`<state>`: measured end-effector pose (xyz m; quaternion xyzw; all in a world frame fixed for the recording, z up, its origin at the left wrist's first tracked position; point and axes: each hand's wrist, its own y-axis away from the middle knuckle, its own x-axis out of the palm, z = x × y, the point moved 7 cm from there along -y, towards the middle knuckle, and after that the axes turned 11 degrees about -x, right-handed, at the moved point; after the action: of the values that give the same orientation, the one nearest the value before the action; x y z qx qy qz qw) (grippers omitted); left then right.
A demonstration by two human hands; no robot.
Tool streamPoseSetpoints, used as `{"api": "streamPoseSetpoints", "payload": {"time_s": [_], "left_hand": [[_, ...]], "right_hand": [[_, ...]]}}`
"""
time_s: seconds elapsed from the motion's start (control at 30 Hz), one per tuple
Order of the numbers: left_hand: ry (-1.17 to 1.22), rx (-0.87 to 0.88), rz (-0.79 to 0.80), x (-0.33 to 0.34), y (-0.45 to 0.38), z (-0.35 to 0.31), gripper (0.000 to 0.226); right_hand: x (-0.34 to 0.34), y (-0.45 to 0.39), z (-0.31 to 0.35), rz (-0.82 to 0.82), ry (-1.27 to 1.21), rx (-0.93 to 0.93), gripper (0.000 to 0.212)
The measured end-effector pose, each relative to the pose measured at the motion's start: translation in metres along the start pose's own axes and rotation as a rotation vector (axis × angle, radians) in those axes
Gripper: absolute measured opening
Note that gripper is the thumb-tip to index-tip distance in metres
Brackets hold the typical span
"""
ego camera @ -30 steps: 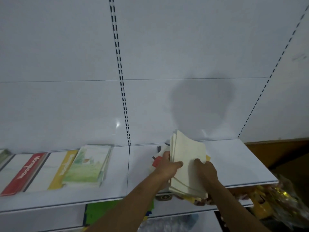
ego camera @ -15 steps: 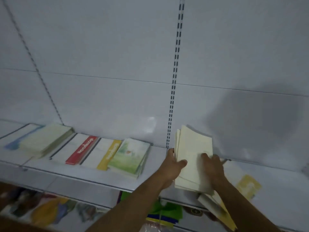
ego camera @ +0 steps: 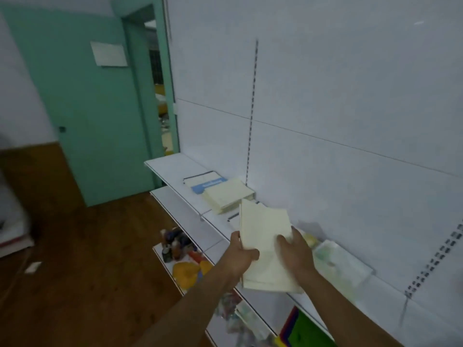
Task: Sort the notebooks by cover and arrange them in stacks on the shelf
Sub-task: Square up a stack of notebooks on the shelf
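Observation:
I hold a bundle of plain cream notebooks upright above the white shelf. My left hand grips its left edge, thumb on the front cover. My right hand grips its right side with fingers curled over the cover. Further left on the shelf lies a stack of cream notebooks, partly on top of a white notebook with a blue band. A stack with green picture covers lies on the shelf just right of my hands.
A lower shelf holds colourful packets and yellow items. A green folder stands below at the right. To the left are a wooden floor, a teal door and an open doorway.
My view has swung far to the left along the shelf, bringing the door and floor into sight. Both hands still hold the cream bundle, now carried leftward toward the cream stack.

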<state>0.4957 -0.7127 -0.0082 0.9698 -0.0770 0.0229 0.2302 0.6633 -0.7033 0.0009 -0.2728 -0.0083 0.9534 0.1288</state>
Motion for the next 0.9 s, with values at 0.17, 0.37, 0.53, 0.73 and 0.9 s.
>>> {"api": "streamPoseSetpoints", "payload": {"time_s": [0.17,0.37,0.53,0.73,0.9], "left_hand": [[0.049,0.026,-0.231,-0.123,0.001,-0.019,0.057],[0.069,0.059,-0.493,-0.261,0.010,-0.023,0.038],[0.094,0.015,-0.616,-0.341,0.015,-0.017,0.043],[0.139,-0.065,-0.760,-0.426,-0.001,-0.013,0.045],[0.115,-0.109,-0.840,-0.483,-0.040,-0.034,0.046]], "right_hand": [[0.112,-0.025,0.080,0.127,0.027,-0.120,0.057],[0.239,-0.023,0.154,0.287,-0.026,-0.208,0.059],[0.325,-0.029,0.198,0.413,-0.008,-0.296,0.052],[0.429,-0.051,0.231,0.562,-0.059,-0.370,0.039],[0.498,-0.093,0.251,0.646,-0.133,-0.332,0.046]]}}
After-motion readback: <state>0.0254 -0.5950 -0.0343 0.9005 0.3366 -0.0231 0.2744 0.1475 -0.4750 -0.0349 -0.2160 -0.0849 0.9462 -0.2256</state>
